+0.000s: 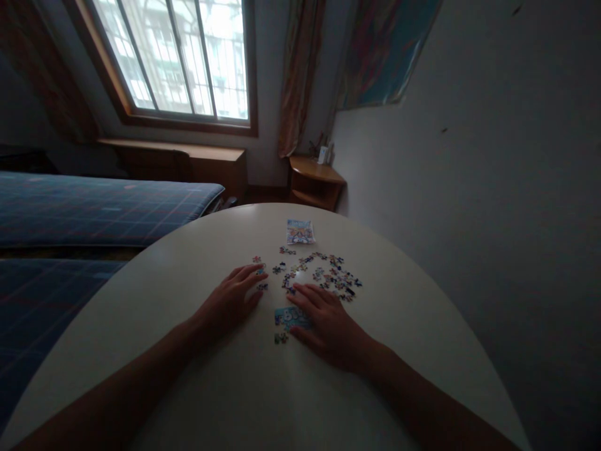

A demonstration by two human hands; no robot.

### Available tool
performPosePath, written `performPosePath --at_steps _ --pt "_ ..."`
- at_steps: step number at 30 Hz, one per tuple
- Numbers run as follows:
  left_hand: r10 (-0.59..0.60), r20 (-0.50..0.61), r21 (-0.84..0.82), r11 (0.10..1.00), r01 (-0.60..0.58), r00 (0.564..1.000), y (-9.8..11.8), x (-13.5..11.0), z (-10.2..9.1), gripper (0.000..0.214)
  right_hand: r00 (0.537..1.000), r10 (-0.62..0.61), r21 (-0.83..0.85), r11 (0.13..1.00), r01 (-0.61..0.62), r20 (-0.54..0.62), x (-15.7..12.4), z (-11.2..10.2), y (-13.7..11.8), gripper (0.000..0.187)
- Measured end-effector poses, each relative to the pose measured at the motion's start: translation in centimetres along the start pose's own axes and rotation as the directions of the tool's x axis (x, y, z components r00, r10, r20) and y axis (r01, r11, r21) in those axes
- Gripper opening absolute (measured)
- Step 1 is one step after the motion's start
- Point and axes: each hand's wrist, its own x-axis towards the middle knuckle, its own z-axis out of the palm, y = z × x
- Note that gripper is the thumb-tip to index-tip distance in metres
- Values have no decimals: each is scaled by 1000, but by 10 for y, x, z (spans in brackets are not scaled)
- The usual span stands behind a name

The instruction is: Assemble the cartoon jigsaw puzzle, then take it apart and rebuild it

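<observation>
On the white round table, my left hand (237,288) lies with its fingers stretched out over a few loose jigsaw pieces (256,259). My right hand (328,319) spreads above a partly joined blue puzzle section (284,315) and covers its right side. Its fingertips reach the near edge of a scattered pile of puzzle pieces (335,275). Just below the joined section sits a small pair of pieces (280,339). Beyond the pile lies a picture packet (300,232) with a colourful print. Neither hand visibly grips anything, though what is under the fingers is partly hidden.
The round table (399,388) has a curved edge and stands close to the wall (493,219) on the right. A bed with a blue plaid cover (94,207) is at the left. A wooden corner shelf (314,172) stands behind, near a barred window (188,62).
</observation>
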Motion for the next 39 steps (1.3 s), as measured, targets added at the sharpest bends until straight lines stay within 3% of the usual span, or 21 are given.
performPosePath --at_steps 5,20,29,35,39 --pt "14 18 8 1000 -14 1000 -4 -1 6 37 976 213 -30 976 -214 -32 0 4 7 67" --pt "4 50 39 999 -6 999 -1 -3 6 39 999 10 60 998 -13 45 -4 -2 4 63" --pt "-13 68 37 999 11 998 1 -3 5 40 965 228 -17 972 -232 -131 10 -1 45 62" --pt "1 50 20 1000 -2 999 -2 -3 9 38 957 131 13 991 -132 -258 11 -10 69 35" --pt "5 38 8 1000 -5 999 -2 -2 9 37 938 118 21 993 -117 -327 10 -12 78 27"
